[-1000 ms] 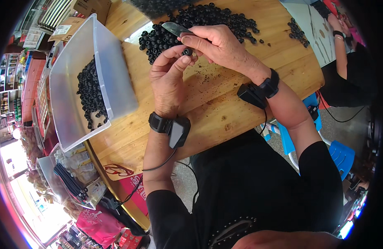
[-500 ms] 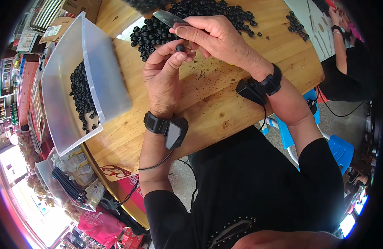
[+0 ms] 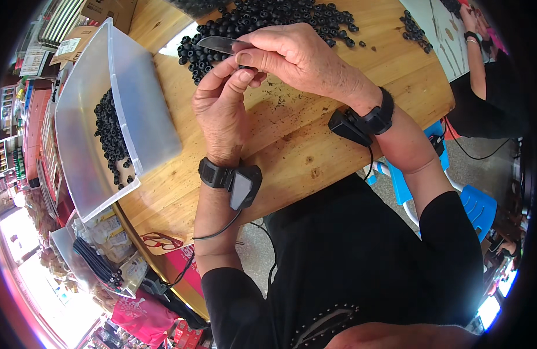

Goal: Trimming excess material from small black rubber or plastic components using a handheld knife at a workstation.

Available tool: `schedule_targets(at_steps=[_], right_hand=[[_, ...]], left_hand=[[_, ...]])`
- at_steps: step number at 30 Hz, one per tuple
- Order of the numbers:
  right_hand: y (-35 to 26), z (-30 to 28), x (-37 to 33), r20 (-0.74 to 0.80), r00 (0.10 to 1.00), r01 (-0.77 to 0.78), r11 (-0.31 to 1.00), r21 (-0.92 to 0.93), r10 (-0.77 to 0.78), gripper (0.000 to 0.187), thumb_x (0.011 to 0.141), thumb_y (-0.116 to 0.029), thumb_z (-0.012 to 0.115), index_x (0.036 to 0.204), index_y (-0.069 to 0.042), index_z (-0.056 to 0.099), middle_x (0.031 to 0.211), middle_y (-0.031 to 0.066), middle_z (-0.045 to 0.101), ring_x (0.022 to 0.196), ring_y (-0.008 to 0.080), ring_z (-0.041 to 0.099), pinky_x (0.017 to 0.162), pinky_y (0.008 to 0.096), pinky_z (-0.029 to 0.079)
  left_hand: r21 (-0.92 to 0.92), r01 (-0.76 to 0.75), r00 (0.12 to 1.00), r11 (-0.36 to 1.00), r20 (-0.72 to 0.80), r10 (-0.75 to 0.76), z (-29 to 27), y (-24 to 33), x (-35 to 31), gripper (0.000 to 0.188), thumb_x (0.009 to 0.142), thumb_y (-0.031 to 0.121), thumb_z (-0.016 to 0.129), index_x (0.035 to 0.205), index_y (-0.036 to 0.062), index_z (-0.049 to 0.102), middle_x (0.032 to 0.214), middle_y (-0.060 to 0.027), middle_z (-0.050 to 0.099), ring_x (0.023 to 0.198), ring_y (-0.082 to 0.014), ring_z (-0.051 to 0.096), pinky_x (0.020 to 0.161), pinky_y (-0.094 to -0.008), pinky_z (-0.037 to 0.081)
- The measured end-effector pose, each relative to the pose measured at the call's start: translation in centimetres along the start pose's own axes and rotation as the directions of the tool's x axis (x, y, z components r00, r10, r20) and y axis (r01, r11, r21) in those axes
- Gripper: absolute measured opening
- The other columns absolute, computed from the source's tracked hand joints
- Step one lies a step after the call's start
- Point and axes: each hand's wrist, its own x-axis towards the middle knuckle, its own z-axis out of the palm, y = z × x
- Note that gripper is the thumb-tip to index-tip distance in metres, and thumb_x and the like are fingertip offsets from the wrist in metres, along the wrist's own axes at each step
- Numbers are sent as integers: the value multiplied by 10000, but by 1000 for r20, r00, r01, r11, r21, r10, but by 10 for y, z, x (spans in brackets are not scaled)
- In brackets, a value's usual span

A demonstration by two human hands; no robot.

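Between the thumb and fingers of my left hand [image 3: 222,119] is a small round black rubber-like piece [image 3: 247,68], mostly covered by my fingers. My right hand [image 3: 306,61] grips a short knife [image 3: 217,43], its blade pointing left and its handle inside my fist. Both hands meet above the wooden table [image 3: 280,157], with my right thumb close over the piece. Whether the edge touches the piece I cannot tell. Just beyond my hands spreads a heap of similar black hollow pieces [image 3: 251,22].
On the left stands a translucent plastic bin [image 3: 146,110] with black pieces [image 3: 109,131] inside. Dark crumbs [image 3: 283,99] litter the tabletop. Red-framed glasses [image 3: 162,240] lie at the near left corner. A smaller black cluster [image 3: 416,35] sits far right, near another person's arm [image 3: 476,61].
My right hand has brought the knife down and left, closer over the black piece, which is now more hidden. My left hand has shifted slightly left.
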Motion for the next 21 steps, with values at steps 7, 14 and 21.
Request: schedule_targets(at_steps=[7,14,21], right_hand=[[-2,2,-1,29,997,74,993,-88,-72,227,951,-230,653,975,-10,702,834,146,708,754,300,709,636,348,554],[-14,-4,0,169,968,-228,935,272,187,246,959,-165,667,1112,26,684,841,97,718,738,171,712,604,288,544],[2,-11,6,-6,997,-70,978,196,72,233,1023,-171,582,980,46,653,655,69,604,579,126,572,514,299,429]], left_hand=[[101,-17,999,995,-44,21,-7,0,0,209,866,-33,707,1075,-27,712,916,-96,715,756,-165,647,729,-280,536],[-58,-10,1000,998,-2,10,-7,4,2,224,867,-49,692,1091,-31,708,940,-106,718,771,-181,654,745,-292,544],[-54,19,998,998,69,-16,-2,7,3,318,884,-30,681,1202,-38,664,976,-117,713,847,-196,666,836,-329,553]])
